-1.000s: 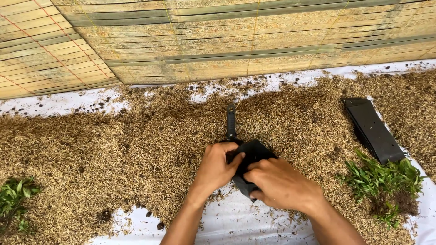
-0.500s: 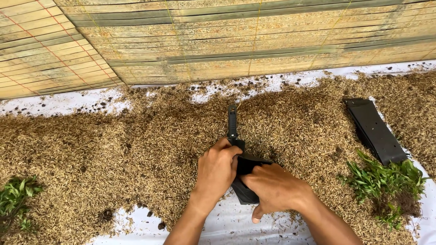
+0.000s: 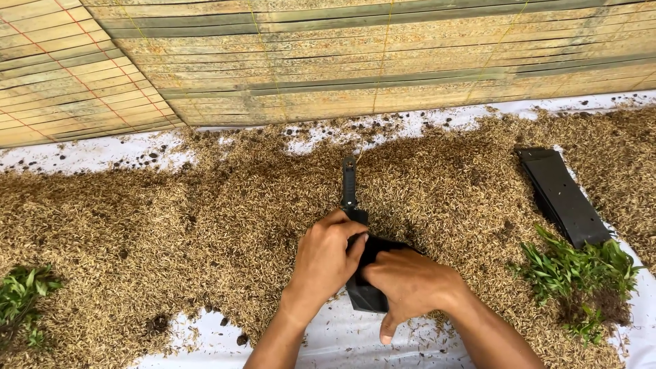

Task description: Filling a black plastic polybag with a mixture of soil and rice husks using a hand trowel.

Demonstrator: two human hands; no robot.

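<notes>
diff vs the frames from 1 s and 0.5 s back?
Little changed. The left hand shifted slightly up toward the handle of the black tool; the right hand slid down over the black bag, thumb now on the white sheet. Both keep hold. The husks, black stack and green seedlings stayed put.

Plant nursery: rice husk [image 3: 171, 225] on white sheet [image 3: 342, 342], seedlings [image 3: 574, 266], bamboo wall [image 3: 342, 61].

Black bag [image 3: 365, 294], black flat stack [image 3: 564, 195], golden-brown husks [image 3: 137, 225], white sheet [image 3: 328, 345], green seedlings [image 3: 581, 270], tan slatted mat [image 3: 342, 61]
</notes>
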